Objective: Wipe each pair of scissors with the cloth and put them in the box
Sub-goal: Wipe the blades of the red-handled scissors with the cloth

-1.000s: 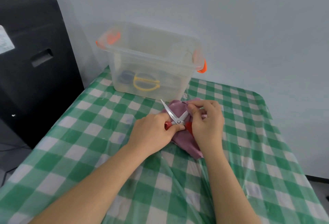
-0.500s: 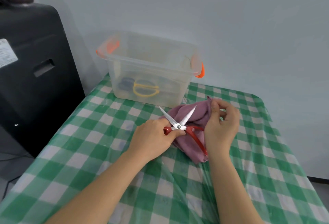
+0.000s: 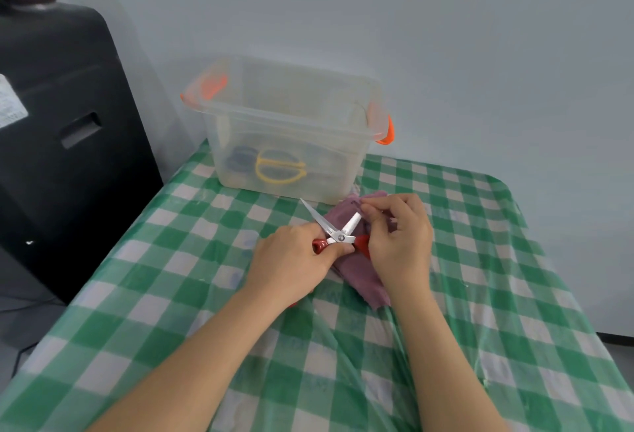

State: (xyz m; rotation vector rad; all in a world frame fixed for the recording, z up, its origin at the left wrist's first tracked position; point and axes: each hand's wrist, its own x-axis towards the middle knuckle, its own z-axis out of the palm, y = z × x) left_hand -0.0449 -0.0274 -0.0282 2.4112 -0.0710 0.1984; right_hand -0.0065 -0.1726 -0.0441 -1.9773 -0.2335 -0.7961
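Since half a second earlier, the right hand (image 3: pixel 399 243) moved left across the middle of the frame, back toward the left hand (image 3: pixel 291 260). It came to cover the right red handle of the red-handled scissors (image 3: pixel 338 234), which had lain in plain sight over the purple cloth (image 3: pixel 360 277). Its fingertips (image 3: pixel 368 208) closed in on the tip of the right blade, pinching cloth there. The blades, spread in a V, were slightly narrower than before.
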